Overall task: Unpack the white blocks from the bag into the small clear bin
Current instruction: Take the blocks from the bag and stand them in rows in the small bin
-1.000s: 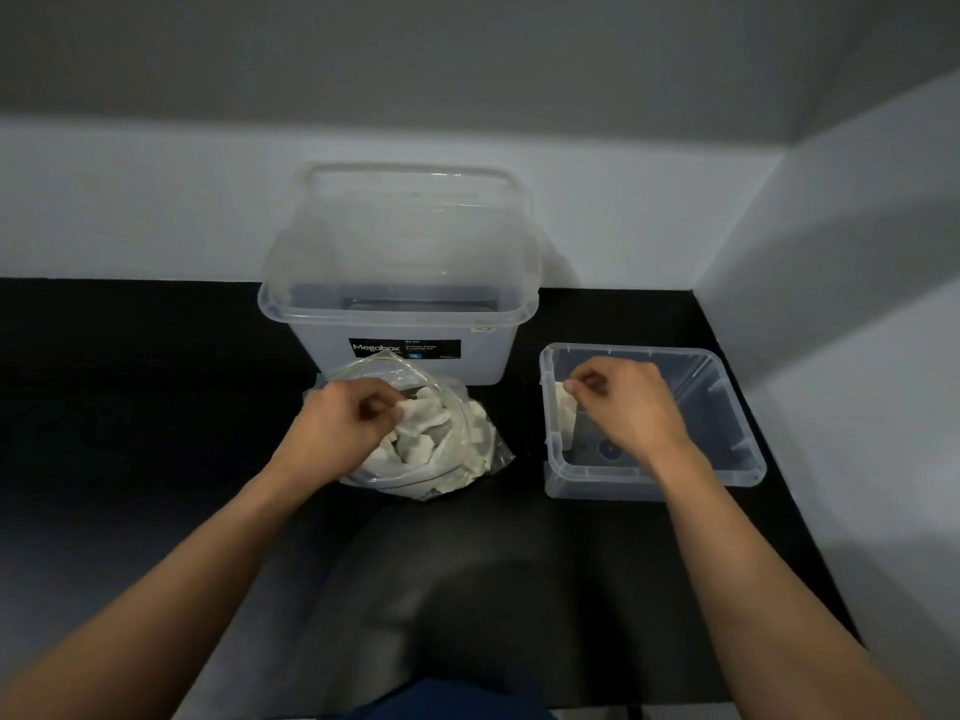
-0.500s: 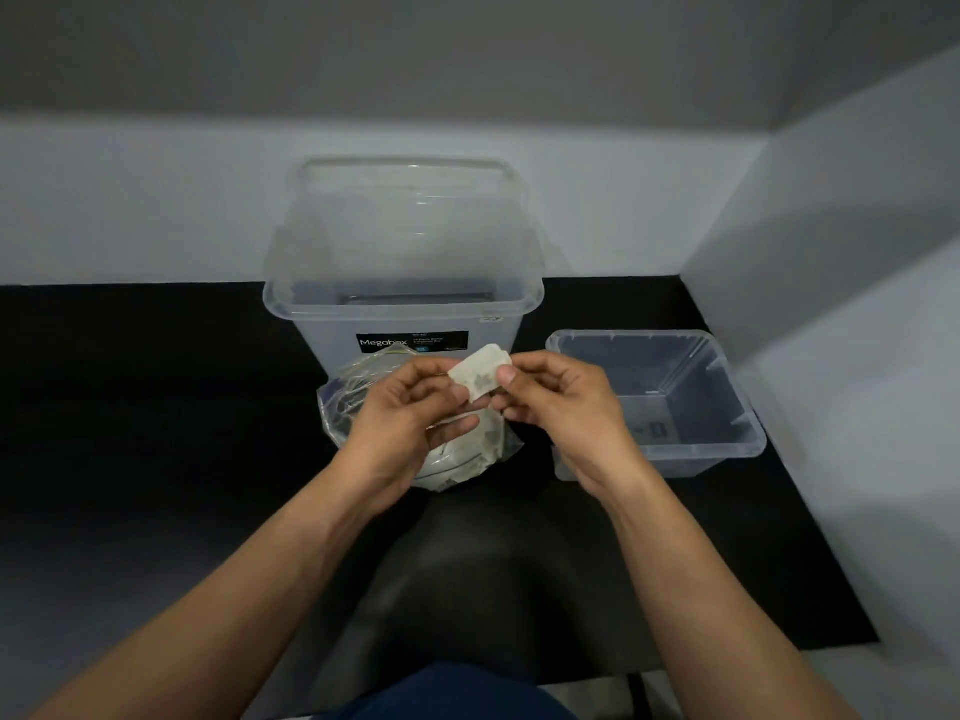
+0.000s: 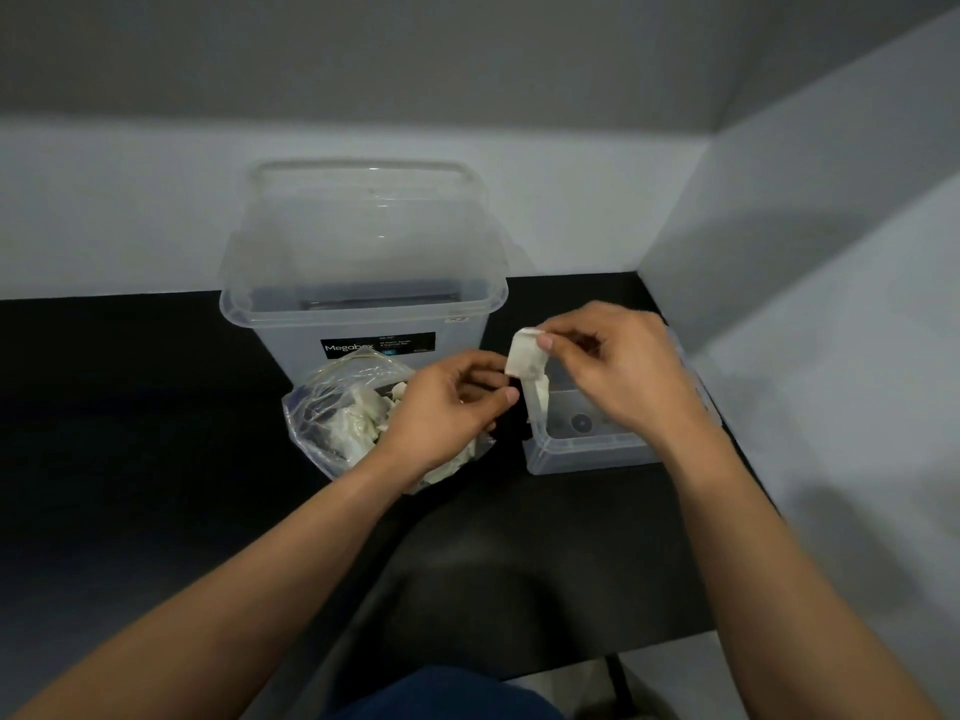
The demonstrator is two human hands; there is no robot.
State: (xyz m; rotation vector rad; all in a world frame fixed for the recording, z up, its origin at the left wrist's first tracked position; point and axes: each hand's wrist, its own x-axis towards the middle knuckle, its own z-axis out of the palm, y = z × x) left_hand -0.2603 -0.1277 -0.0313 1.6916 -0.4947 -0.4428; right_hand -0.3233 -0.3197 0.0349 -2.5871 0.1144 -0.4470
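Pinched at its top edge between the thumb and fingertips of the right hand: one white block, hanging upright just above the left wall of the small clear bin.

Half a second ago, held between both hands over the clear plastic bag, in front of the large Megabox bin. Since then carried to the right, off the bag and up to the small bin's edge. A second ago, not yet out of the bag at all, with the left hand down among the blocks and the right hand inside the small bin.

Now trailing just beside the block's lower corner: the left hand, fingers loosely curled. Contact with the block impossible to confirm or rule out.

Directly below the held block, seemingly standing inside the bin against that left wall: a second white block.

Probably a handover finished or nearly so, fetching with the left and delivering with the right. Next, a short lowering or drop into the bin, and a return of the left hand to the bag.

Still heaped in the bag, mouth open, under the left wrist: many more blocks, so well short of done. Underneath everything, the black tabletop.
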